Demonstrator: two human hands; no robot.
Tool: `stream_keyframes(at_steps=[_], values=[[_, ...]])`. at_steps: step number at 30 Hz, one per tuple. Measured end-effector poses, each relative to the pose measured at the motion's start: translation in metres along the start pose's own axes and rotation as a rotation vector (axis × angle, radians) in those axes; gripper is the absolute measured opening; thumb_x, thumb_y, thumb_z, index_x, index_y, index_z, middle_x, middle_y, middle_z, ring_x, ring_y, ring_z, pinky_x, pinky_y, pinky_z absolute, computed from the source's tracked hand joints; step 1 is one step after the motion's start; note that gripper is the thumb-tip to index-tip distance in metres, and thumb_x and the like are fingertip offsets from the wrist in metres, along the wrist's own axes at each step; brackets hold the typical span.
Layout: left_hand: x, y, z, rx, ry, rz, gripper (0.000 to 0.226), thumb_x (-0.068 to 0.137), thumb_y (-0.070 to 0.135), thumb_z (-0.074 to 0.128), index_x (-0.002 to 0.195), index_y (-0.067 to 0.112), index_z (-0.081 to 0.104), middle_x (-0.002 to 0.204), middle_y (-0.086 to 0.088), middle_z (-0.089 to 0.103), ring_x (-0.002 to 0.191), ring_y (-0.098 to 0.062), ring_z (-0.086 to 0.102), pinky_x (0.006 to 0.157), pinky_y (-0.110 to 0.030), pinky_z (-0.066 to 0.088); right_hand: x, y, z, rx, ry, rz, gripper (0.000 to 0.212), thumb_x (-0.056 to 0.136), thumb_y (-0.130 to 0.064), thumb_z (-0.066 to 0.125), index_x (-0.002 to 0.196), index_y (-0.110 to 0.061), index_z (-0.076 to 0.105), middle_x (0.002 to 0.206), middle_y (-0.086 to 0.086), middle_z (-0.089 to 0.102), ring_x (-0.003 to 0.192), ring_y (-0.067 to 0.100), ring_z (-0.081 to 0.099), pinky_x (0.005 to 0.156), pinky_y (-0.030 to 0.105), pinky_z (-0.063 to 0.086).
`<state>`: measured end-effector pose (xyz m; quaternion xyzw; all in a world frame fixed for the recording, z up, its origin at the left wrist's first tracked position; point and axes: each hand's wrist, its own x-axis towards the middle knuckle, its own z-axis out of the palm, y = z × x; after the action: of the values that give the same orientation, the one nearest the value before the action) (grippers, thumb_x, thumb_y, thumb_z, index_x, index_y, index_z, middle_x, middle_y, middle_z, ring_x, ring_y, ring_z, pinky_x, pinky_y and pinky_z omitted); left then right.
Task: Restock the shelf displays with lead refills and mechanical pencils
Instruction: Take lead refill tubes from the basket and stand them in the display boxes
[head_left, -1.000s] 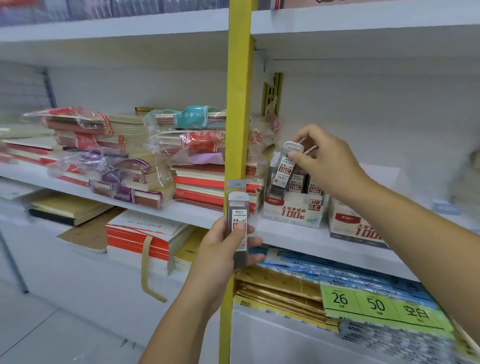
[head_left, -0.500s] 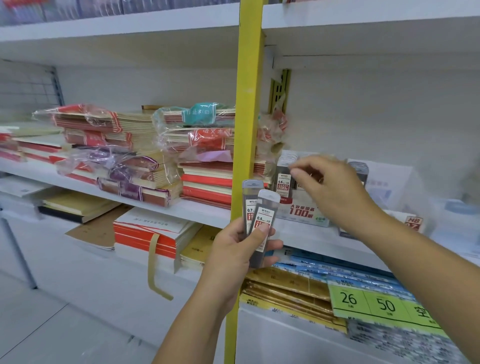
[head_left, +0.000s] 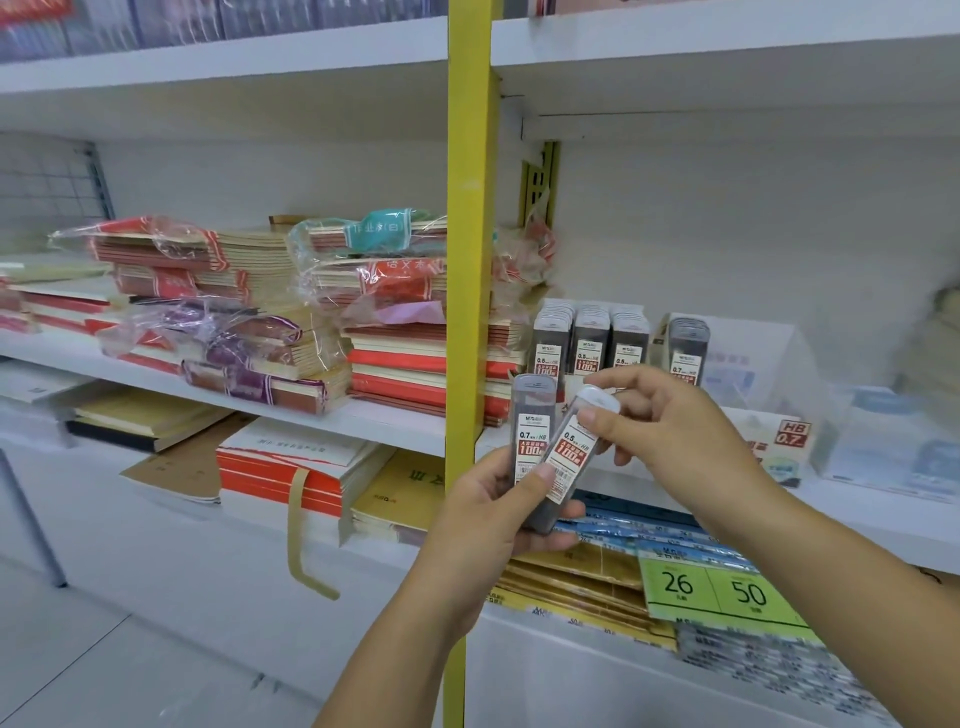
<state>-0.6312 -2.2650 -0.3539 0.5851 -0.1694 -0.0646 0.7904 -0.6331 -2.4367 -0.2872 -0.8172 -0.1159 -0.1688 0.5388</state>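
Grey see-through plastic filled my left hand (head_left: 493, 525), whose fingers and thumb curled round two slim lead refill cases, held upright and fanned apart at the top. The 0.7 case (head_left: 530, 431), on the left, read "M&G", "0.7 / HB" and a red "100". The 0.5 case (head_left: 574, 454) leaned to the right across it and read "0.5 / HB", with the same red "100" and a barcode below.

My right hand (head_left: 675, 431) pinched the white-capped top of the 0.5 case between thumb and forefinger, its other fingers loosely curled. Both cases were in the air just in front of the white shelf (head_left: 405, 421), beside the yellow post (head_left: 470, 260).

Behind them on that shelf stood the stocked cases (head_left: 589, 338), three rows marked "0.5". Just to their right a shorter row (head_left: 688, 343) marked "0.7" stood in a white box (head_left: 792, 434) printed "HB 0.7" in red. Left of the post lay stacks of notebooks (head_left: 395, 364), some in plastic wrap. Lower down, a green price tag (head_left: 717, 592) read "26" and "50".
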Motion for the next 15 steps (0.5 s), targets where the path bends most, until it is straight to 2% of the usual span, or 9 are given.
stream_keyframes(at_steps=[1,3,6,9,13,15], values=[[0.0,-0.001,0.0,0.001,0.018,0.001,0.036,0.083,0.039,0.065,0.118,0.03,0.068,0.107,0.004,0.076,0.095,-0.02,0.076,0.066,-0.027,0.061,0.001,-0.001,-0.001,0.011,0.014,-0.006,0.014,0.089,-0.023,0.067,0.101,-0.028,0.062,0.083,-0.008,0.075,0.066,0.004,0.066,0.058,0.022,0.048],[0.001,-0.003,-0.002,0.0,0.081,0.011,0.025,0.092,0.037,0.059,0.115,0.034,0.067,0.102,0.004,0.077,0.094,-0.02,0.076,0.064,-0.027,0.061,0.009,-0.01,-0.007,0.024,0.152,-0.074,0.012,0.089,-0.023,0.066,0.099,-0.028,0.061,0.085,-0.011,0.074,0.067,0.0,0.067,0.053,0.016,0.049],[0.004,-0.005,-0.009,0.013,0.163,0.024,0.021,0.103,0.029,0.049,0.117,0.03,0.064,0.089,0.004,0.076,0.087,-0.018,0.076,0.062,-0.026,0.06,0.031,-0.031,-0.019,-0.023,0.349,-0.283,0.015,0.09,-0.023,0.066,0.096,-0.034,0.056,0.09,-0.006,0.072,0.079,0.001,0.068,0.062,0.016,0.055],[0.005,-0.003,-0.016,0.027,0.201,0.044,0.021,0.104,0.028,0.046,0.116,0.03,0.064,0.084,0.007,0.076,0.083,-0.015,0.076,0.061,-0.025,0.06,0.055,-0.042,-0.016,-0.195,0.294,-0.392,0.02,0.091,-0.022,0.066,0.095,-0.037,0.053,0.091,-0.011,0.068,0.082,-0.004,0.065,0.062,0.012,0.052],[0.005,0.001,-0.023,0.031,0.225,0.07,0.019,0.105,0.029,0.046,0.111,0.037,0.062,0.087,0.006,0.076,0.083,-0.013,0.076,0.061,-0.024,0.06,0.08,-0.031,-0.003,-0.469,0.145,-0.363,0.018,0.09,-0.027,0.066,0.098,-0.037,0.054,0.091,-0.02,0.063,0.082,-0.003,0.061,0.068,0.02,0.051],[0.005,0.002,-0.024,0.04,0.233,0.082,0.02,0.105,0.029,0.046,0.108,0.04,0.062,0.088,0.006,0.076,0.084,-0.013,0.076,0.062,-0.024,0.06,0.088,-0.024,0.0,-0.495,0.112,-0.334,0.018,0.087,-0.028,0.069,0.095,-0.038,0.056,0.088,-0.02,0.061,0.079,-0.005,0.057,0.066,0.017,0.044]])
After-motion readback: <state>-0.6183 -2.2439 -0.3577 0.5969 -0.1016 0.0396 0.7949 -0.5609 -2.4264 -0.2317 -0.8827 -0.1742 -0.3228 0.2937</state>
